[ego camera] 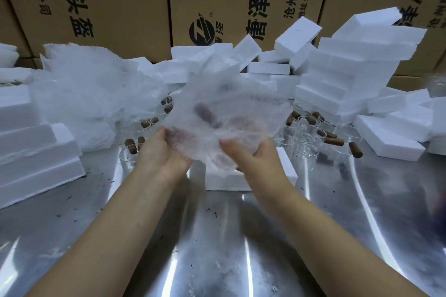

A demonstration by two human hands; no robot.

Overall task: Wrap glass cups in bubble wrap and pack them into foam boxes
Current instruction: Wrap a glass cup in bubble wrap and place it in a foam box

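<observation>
The left hand (161,152) and the right hand (251,159) are raised side by side above the surface (217,236), slightly apart. Both grip the lower edge of 1 bubble wrap sheet (231,103), each with its thumb on the near face and its fingers behind the sheet. The sheet stands up and fans out away from the person.

A brown handle (205,113) shows blurred through the sheet. It cannot be told whether its cup lies in the wrap or stands behind it.

Directly beneath the hands, a white foam box (229,181) sits on the metal surface. Clear glass cups (309,132) with brown handles stand crowded to the right of the hands, and more cups (134,144) stand just left of the left hand.

A loose bubble wrap pile (91,94) rises at the left. In front of it are stacked foam blocks (31,147). At the right is a tall, leaning stack of foam boxes (350,75), with further boxes scattered behind the sheet.

Brown cartons (120,2) printed with black characters form the back wall.
</observation>
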